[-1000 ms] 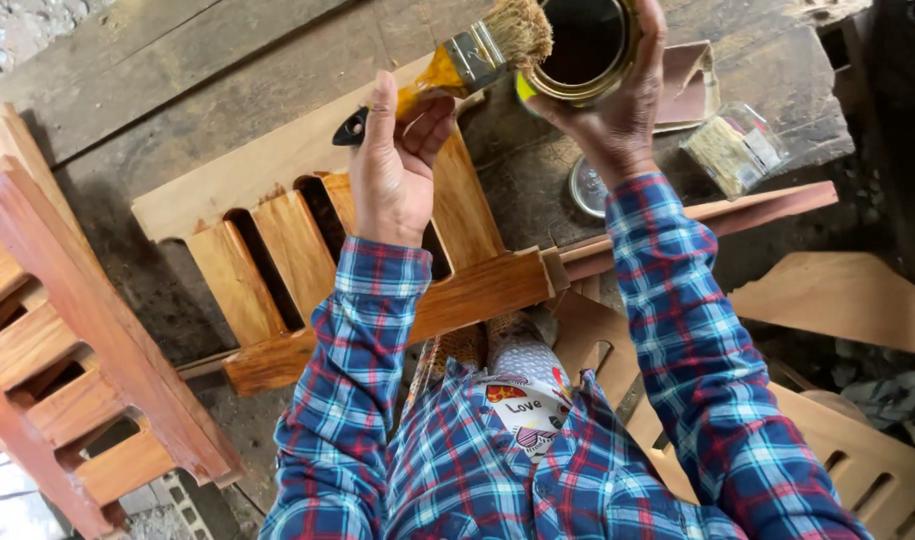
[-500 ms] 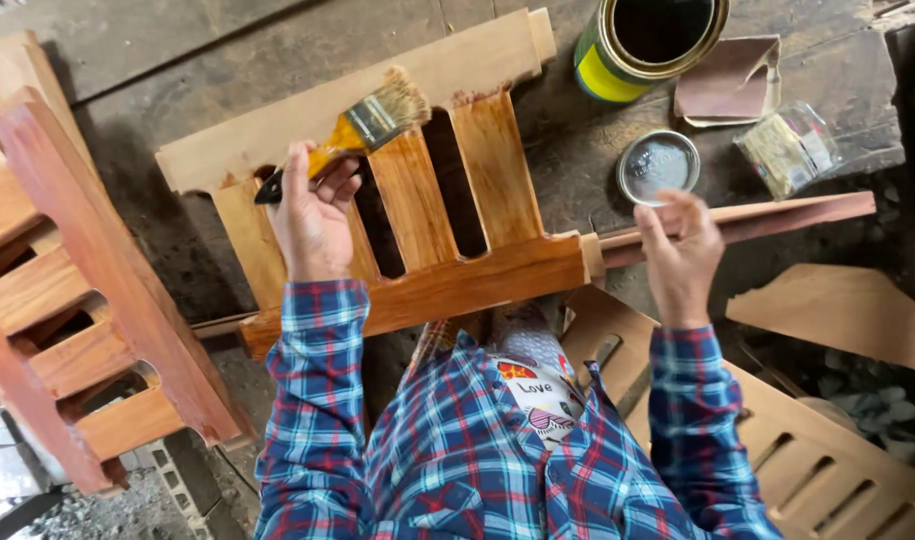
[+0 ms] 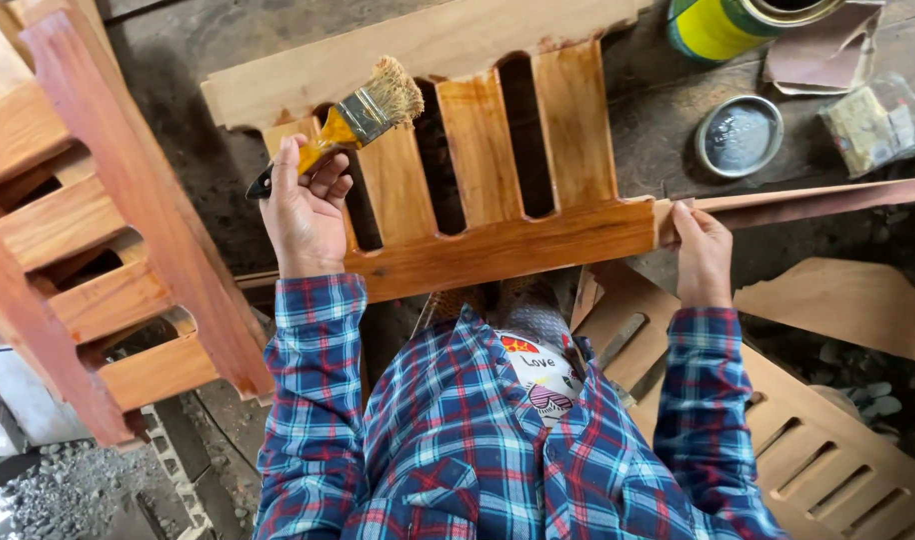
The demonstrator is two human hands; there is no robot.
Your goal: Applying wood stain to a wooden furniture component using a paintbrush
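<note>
Brush (image 3: pixel 363 115) in left hand (image 3: pixel 303 210); can (image 3: pixel 733 22), lid (image 3: pixel 740 136) beyond panel (image 3: pixel 478 170).

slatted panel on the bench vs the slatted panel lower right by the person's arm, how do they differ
The slatted panel on the bench has glossy amber slats and bottom rail, with only its top rail bare; the slatted panel at lower right is pale and matt all over. The bench panel is held by the right hand, with the left hand holding a paintbrush over it; the lower panel lies untouched. Both are wood with slots between slats.
</note>
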